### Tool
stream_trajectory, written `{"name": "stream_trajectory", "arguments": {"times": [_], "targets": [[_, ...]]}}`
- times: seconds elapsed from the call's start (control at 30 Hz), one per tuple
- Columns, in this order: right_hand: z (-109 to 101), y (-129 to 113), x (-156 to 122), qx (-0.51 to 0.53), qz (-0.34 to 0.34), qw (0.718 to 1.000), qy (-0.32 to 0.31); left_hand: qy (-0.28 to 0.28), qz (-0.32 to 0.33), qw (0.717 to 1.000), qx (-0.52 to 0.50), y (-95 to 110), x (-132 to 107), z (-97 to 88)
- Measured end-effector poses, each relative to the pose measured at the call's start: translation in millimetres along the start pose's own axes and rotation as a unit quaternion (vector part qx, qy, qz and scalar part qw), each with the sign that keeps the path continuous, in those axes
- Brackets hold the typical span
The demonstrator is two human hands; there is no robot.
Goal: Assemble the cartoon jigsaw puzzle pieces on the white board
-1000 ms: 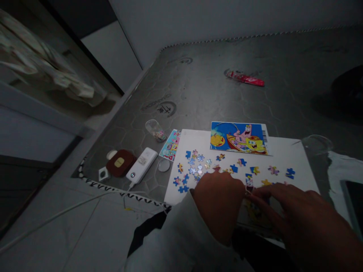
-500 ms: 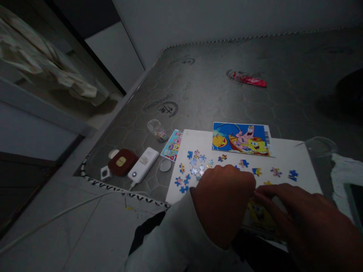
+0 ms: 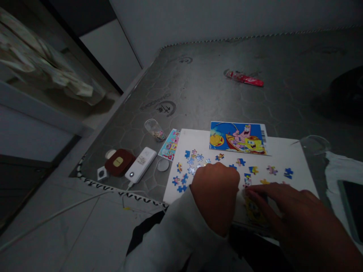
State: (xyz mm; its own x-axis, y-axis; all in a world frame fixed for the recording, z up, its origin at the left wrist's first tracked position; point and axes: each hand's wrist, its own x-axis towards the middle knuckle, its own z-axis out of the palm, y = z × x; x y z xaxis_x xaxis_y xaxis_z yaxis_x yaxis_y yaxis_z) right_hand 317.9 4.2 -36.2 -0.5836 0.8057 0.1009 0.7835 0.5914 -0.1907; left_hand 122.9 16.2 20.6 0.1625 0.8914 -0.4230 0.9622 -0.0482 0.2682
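Puzzle piece (image 3: pixel 247 182): on the white board (image 3: pixel 295 155), near edge, right where the two hands' fingertips meet. Too small to read its long axis.

Left to right:
- brown case (image 3: pixel 117 162) and power bank (image 3: pixel 141 165) side by side on the mattress (image 3: pixel 212 87), off the board at 9 o'clock
- loose pieces (image 3: pixel 193 166) scattered on the board's left half
- left hand (image 3: pixel 215 196): knuckles up, fingers curled under and hidden, so can't tell if it grips anything. The piece sits at its 2 o'clock.
- assembled patch (image 3: pixel 253 213) between the hands, partly covered
- right hand (image 3: pixel 295 215): fingers stretched flat toward 9 o'clock, nothing gripped. The piece is just off its fingertips at 11 o'clock, and this hand is nearer.
- picture card (image 3: pixel 238 138) at the board's far edge, 12 o'clock of the piece
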Motion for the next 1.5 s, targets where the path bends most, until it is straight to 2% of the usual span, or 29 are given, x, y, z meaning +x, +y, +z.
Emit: {"name": "stream_trajectory", "arguments": {"times": [0.1, 0.2, 0.3, 0.47, 0.63, 0.77, 0.87, 0.97, 1.03, 1.2, 1.5], "targets": [[0, 0, 0, 0.004, 0.000, 1.000, -0.003, 0.030, -0.014, 0.999, -0.015, -7, 2, -4.8], [-1, -2, 1, -0.001, 0.000, 1.000, -0.007, 0.032, -0.074, 0.997, -0.010, -21, 0, -15.0], [-2, -4, 2, -0.003, 0.011, 1.000, -0.003, 0.060, -0.118, 0.991, 0.023, -37, -4, -23.2], [-2, -5, 1, 0.005, -0.001, 1.000, -0.009, 0.059, -0.136, 0.988, 0.035, -55, -11, -26.9], [-2, -13, 5, -0.001, -0.015, 1.000, 0.016, 0.052, -0.130, 0.989, 0.039, -58, -14, -28.0], [2, -31, 9, 0.010, -0.077, 0.996, 0.048, 0.058, -0.140, 0.987, 0.043, -59, -15, -29.8], [7, -47, 9, 0.046, -0.125, 0.990, 0.033, 0.063, -0.143, 0.987, 0.047, -62, -16, -31.0], [10, -58, 8, 0.075, -0.132, 0.988, 0.004, 0.057, -0.136, 0.988, 0.045, -65, -16, -31.4], [11, -62, 8, 0.080, -0.131, 0.988, 0.011, 0.047, -0.133, 0.989, 0.045, -66, -17, -31.4], [11, -63, 11, 0.075, -0.150, 0.985, 0.032, 0.046, -0.128, 0.990, 0.047, -69, -17, -32.0], [0, -46, 17, 0.046, -0.160, 0.985, 0.036, 0.035, -0.140, 0.988, 0.061, -71, -18, -33.9]]}}
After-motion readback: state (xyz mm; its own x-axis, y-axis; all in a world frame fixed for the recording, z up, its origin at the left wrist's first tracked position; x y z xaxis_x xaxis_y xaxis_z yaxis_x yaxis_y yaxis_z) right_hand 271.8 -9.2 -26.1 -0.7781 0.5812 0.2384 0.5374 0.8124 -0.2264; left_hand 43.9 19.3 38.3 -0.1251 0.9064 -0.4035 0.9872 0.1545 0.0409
